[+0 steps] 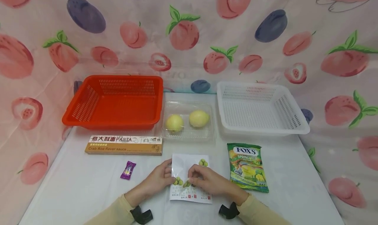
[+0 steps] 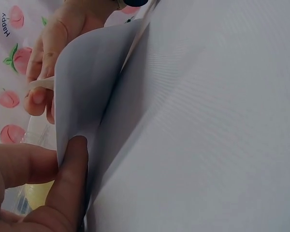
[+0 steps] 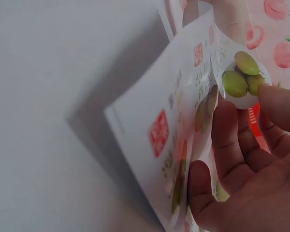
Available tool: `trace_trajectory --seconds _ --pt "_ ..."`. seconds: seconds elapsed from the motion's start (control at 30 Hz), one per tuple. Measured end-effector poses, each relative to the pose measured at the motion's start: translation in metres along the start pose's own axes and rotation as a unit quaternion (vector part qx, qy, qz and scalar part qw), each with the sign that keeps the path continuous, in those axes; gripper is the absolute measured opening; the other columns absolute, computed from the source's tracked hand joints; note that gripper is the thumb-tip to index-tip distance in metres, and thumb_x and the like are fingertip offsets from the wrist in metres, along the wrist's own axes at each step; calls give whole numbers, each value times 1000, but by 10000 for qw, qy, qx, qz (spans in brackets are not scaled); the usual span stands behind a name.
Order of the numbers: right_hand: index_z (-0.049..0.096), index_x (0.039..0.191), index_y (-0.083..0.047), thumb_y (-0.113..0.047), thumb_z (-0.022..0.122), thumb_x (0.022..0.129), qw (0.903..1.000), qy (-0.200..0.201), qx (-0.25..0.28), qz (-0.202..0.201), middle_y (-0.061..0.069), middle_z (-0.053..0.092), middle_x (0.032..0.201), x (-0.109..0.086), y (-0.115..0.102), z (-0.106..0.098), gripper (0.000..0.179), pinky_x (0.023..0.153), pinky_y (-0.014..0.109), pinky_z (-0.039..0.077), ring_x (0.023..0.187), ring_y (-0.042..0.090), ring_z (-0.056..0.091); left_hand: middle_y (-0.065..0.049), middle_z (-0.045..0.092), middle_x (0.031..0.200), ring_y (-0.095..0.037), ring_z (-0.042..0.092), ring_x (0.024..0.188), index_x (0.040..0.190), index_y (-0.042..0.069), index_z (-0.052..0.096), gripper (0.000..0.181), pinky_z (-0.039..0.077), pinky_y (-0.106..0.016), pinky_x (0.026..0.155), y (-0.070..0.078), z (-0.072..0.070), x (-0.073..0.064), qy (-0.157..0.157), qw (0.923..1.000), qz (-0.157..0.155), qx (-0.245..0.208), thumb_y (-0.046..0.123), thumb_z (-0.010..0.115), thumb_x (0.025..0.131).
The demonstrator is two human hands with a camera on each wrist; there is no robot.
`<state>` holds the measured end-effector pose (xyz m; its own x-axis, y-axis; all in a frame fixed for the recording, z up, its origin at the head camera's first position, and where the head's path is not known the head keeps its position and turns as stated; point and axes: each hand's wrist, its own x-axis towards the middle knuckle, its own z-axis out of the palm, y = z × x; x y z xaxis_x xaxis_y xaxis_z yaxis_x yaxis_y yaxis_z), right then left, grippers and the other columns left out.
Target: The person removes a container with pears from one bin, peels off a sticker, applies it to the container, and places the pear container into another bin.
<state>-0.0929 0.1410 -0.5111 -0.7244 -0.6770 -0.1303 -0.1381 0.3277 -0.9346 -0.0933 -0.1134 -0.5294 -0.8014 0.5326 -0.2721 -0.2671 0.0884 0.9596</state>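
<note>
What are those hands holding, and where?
The left hand pinches the white sheet by its left edge; the right hand pinches a raised, fruit-printed flap by its free end.

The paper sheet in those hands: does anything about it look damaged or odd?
A green-fruit sticker stands away from the sheet, its edge pinched by the right hand, while the left hand pinches the sheet's side. The sheet also bows. That looks odd, but more like peeling than damage; I see no tear.
</note>
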Motion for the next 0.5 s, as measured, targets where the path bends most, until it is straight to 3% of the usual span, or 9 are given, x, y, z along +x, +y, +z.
trace_trajectory --seconds 0.2,0.37,0.43,0.5 --pt "58 102 -10 -17 57 100 9986 -109 479 -207 -1 58 90 0 2 -7 7 64 21 48 76 10 54 -24 57 130 -31 59 116 151 -9 11 78 51 -32 92 2 1 0 54 9999 -60 -128 -2 61 91" --pt "57 104 -5 -13 56 100 9964 158 833 -84 5 59 90 1 4 -11 9 67 22 48 80 20 56 -24 57 128 -31 61 113 151 -7 11 78 52 -33 91 3 0 -1 118 9999 -44 -77 -2 60 91" --pt "57 104 -4 -14 56 101 9955 314 898 34 8 59 88 1 6 -12 11 67 23 49 80 24 57 -22 59 126 -29 62 110 152 -5 13 79 53 -33 90 3 0 -1 210 9997 -52 133 0 61 91" --pt "57 104 -4 -15 55 101 9941 515 928 227 9 59 87 2 6 -12 12 67 24 49 80 26 57 -19 62 122 -25 64 105 152 -4 17 77 53 -33 89 3 -1 -2 345 9974 55 633 3 64 91"
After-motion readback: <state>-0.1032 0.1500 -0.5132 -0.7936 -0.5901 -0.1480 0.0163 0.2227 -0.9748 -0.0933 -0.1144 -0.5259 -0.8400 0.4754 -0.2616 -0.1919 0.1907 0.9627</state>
